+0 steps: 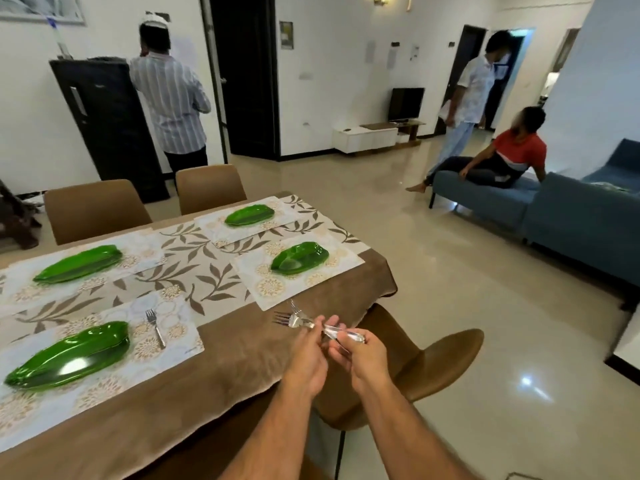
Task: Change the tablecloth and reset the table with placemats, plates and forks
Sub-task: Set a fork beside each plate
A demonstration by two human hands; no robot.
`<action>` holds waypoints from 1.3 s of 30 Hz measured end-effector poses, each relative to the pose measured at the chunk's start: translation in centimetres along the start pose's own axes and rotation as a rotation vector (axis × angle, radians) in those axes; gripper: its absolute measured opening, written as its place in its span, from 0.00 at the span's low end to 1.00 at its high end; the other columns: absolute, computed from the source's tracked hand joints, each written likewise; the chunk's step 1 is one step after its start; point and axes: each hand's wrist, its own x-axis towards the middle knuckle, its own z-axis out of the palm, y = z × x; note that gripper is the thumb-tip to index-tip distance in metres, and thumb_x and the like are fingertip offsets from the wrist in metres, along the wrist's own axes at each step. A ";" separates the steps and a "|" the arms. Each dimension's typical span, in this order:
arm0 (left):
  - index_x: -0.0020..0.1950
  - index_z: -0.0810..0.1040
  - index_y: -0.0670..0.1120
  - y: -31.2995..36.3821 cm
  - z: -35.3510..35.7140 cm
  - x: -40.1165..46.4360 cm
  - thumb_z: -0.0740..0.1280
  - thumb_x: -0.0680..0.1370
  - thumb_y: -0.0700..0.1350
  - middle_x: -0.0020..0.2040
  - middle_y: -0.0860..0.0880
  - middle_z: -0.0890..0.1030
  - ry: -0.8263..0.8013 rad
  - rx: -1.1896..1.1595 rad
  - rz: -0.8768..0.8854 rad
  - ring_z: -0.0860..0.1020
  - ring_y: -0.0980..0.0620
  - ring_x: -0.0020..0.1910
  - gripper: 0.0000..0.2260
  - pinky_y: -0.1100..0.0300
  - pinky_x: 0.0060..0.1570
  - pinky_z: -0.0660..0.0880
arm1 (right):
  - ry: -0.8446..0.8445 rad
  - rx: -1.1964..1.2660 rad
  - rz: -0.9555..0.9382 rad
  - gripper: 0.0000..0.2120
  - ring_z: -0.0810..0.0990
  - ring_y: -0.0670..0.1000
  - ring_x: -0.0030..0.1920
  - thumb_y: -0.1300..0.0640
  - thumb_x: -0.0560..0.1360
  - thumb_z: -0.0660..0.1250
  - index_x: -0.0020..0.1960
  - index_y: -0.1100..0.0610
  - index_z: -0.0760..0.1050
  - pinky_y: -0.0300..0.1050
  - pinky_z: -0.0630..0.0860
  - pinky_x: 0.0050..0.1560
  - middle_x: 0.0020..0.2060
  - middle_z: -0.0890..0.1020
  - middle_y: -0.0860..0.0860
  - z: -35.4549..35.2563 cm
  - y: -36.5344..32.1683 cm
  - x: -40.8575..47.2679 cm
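A brown tablecloth (221, 375) with a leaf-patterned runner covers the table. Several white floral placemats each bear a green leaf-shaped plate: near left (69, 355), far left (78, 263), far middle (249, 215), near right (299, 257). One fork (155, 326) lies on the near-left placemat (166, 344), right of its plate. Over the table's near right edge both hands meet on a bundle of forks (304, 322). My right hand (360, 355) grips the handles. My left hand (308, 355) pinches the forks near the tines.
Brown chairs stand at the far side (93, 209) (209, 187) and one at the near right corner (440, 365). A person stands by a black cabinet (104, 126). Two other people are by a blue sofa (571, 216) on the right.
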 end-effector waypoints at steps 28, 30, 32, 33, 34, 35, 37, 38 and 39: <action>0.47 0.81 0.40 4.2 -1.1 17.5 0.67 0.79 0.43 0.41 0.42 0.81 0.546 0.384 0.184 0.82 0.44 0.43 0.07 0.45 0.51 0.81 | -0.648 -1.167 0.091 0.07 0.81 0.48 0.39 0.62 0.75 0.71 0.38 0.56 0.81 0.42 0.79 0.38 0.36 0.83 0.51 6.6 -4.0 24.3; 0.48 0.80 0.39 5.1 -2.1 18.2 0.66 0.80 0.42 0.44 0.39 0.83 0.574 0.347 0.186 0.83 0.43 0.42 0.07 0.49 0.44 0.82 | -0.646 -1.083 0.185 0.04 0.80 0.50 0.39 0.63 0.75 0.70 0.42 0.58 0.82 0.43 0.78 0.37 0.38 0.83 0.52 7.7 -3.3 25.6; 0.51 0.80 0.38 6.0 -2.9 19.2 0.65 0.81 0.42 0.44 0.38 0.83 0.611 0.299 0.190 0.84 0.42 0.41 0.08 0.51 0.39 0.81 | -0.642 -0.992 0.300 0.04 0.81 0.49 0.38 0.62 0.76 0.68 0.48 0.61 0.82 0.45 0.78 0.39 0.37 0.84 0.52 9.1 -2.5 27.1; 0.51 0.80 0.39 6.4 -3.3 19.6 0.64 0.81 0.42 0.43 0.39 0.83 0.638 0.287 0.199 0.83 0.43 0.40 0.08 0.52 0.38 0.81 | -0.629 -0.954 0.351 0.06 0.80 0.48 0.36 0.62 0.77 0.68 0.51 0.62 0.81 0.45 0.78 0.40 0.36 0.83 0.52 9.8 -2.1 27.8; 0.52 0.80 0.39 6.6 -3.8 20.0 0.64 0.81 0.42 0.43 0.41 0.82 0.671 0.291 0.209 0.83 0.44 0.41 0.08 0.53 0.38 0.81 | -0.604 -0.914 0.394 0.07 0.80 0.48 0.35 0.61 0.78 0.67 0.52 0.62 0.81 0.45 0.78 0.40 0.35 0.83 0.51 10.6 -1.8 28.6; 0.52 0.80 0.41 6.9 -4.4 20.6 0.64 0.81 0.43 0.43 0.42 0.82 0.708 0.300 0.216 0.82 0.45 0.42 0.08 0.53 0.40 0.81 | -0.576 -0.881 0.432 0.07 0.80 0.48 0.35 0.60 0.79 0.66 0.52 0.62 0.80 0.45 0.78 0.39 0.35 0.83 0.51 11.6 -1.4 29.6; 0.53 0.81 0.42 7.4 -5.6 21.6 0.64 0.81 0.44 0.46 0.41 0.83 0.764 0.297 0.212 0.82 0.44 0.46 0.08 0.52 0.41 0.81 | -0.480 -0.786 0.507 0.05 0.80 0.49 0.34 0.61 0.79 0.66 0.51 0.61 0.80 0.44 0.78 0.36 0.35 0.83 0.52 13.4 0.0 31.8; 0.53 0.81 0.42 7.6 -6.1 22.0 0.64 0.81 0.43 0.45 0.42 0.84 0.780 0.284 0.205 0.82 0.44 0.46 0.08 0.53 0.39 0.80 | -0.415 -0.729 0.533 0.04 0.80 0.49 0.34 0.61 0.78 0.66 0.50 0.61 0.79 0.44 0.77 0.34 0.35 0.82 0.53 14.2 0.9 33.0; 0.52 0.81 0.42 7.8 -6.5 22.3 0.65 0.81 0.43 0.44 0.43 0.83 0.791 0.274 0.198 0.82 0.44 0.45 0.07 0.54 0.38 0.80 | -0.344 -0.696 0.540 0.04 0.79 0.50 0.33 0.61 0.78 0.67 0.50 0.62 0.79 0.43 0.76 0.33 0.36 0.82 0.53 15.0 1.8 34.1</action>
